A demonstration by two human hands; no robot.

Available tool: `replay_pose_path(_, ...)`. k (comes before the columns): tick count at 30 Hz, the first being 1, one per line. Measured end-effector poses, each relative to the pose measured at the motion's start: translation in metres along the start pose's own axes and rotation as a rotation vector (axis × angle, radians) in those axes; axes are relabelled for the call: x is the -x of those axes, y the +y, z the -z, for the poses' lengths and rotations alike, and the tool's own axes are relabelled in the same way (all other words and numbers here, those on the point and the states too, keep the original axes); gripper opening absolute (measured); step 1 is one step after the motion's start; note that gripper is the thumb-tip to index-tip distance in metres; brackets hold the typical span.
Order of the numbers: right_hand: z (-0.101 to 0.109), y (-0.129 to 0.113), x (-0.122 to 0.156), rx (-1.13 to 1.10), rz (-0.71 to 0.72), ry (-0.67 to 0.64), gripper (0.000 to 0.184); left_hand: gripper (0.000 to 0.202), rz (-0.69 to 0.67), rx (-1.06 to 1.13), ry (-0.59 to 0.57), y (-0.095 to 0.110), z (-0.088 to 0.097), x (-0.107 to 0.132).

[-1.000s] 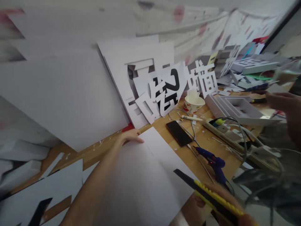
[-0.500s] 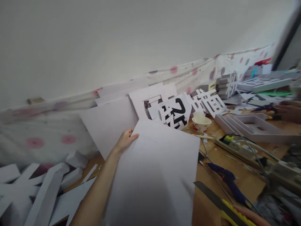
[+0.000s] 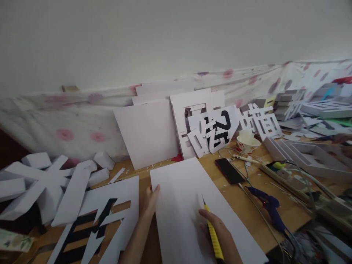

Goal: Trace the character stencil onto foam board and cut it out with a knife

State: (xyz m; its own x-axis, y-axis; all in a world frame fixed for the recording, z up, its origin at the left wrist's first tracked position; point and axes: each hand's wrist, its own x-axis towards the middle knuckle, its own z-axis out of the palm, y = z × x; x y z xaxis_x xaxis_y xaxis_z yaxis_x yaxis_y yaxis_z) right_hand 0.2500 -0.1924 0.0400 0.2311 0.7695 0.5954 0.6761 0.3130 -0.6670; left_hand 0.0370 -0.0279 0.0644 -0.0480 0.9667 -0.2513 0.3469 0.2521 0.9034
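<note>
A white foam board sheet (image 3: 187,190) lies flat on the wooden table in front of me. My left hand (image 3: 150,200) grips its left edge, thumb on top and fingers curled under. My right hand (image 3: 220,234) is closed around a yellow utility knife (image 3: 213,234), whose blade tip rests on the middle of the sheet.
A black phone (image 3: 229,170), a blue glue gun (image 3: 268,205), a paper cup (image 3: 247,143) and a power strip (image 3: 283,172) lie to the right. White cut-out characters (image 3: 217,128) and boards lean on the wall. Large foam letters (image 3: 49,187) lie left. Another person's hand (image 3: 342,139) shows at far right.
The sheet, held raised half a second ago, now lies flat on the table. My right hand has brought the knife from the lower right onto the sheet. The view has shifted left.
</note>
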Motion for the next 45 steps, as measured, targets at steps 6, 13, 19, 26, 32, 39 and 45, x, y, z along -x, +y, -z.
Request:
replay_pose_path(6, 0.011, -0.006, -0.003, 0.005, -0.243, 0.072, 0.022, 0.03, -0.028, -0.406, 0.021, -0.003, 0.018, -0.015)
replay_pose_path(13, 0.006, -0.01, -0.056, -0.483, -0.494, 0.137, 0.042, 0.027, -0.274, -0.681, 0.102, 0.03, 0.016, -0.063)
replay_pose_path(19, -0.071, 0.002, -0.106, -1.202, -0.78, -0.174, 0.037, 0.027, -0.41, -0.694, 0.053, 0.025, -0.027, -0.125)
replay_pose_path(26, -0.117, 0.039, -0.149, -1.036, -0.627, 0.081, 0.033, 0.036, -0.421, -0.698, 0.066, 0.009, -0.03, -0.137)
replay_pose_path(32, -0.1, 0.037, -0.141, -0.803, -0.596, 0.167, 0.028, 0.042, -0.397, -0.796, 0.064, 0.029, -0.05, -0.13)
replay_pose_path(39, -0.104, 0.039, -0.106, -0.71, -0.703, 0.226, 0.029, 0.056, -0.326, -0.888, 0.038, 0.052, -0.077, -0.126)
replay_pose_path(45, -0.103, 0.046, -0.122, -0.671, -0.721, 0.196, 0.032, 0.072, -0.488, -0.883, -0.159, 0.064, -0.096, -0.14)
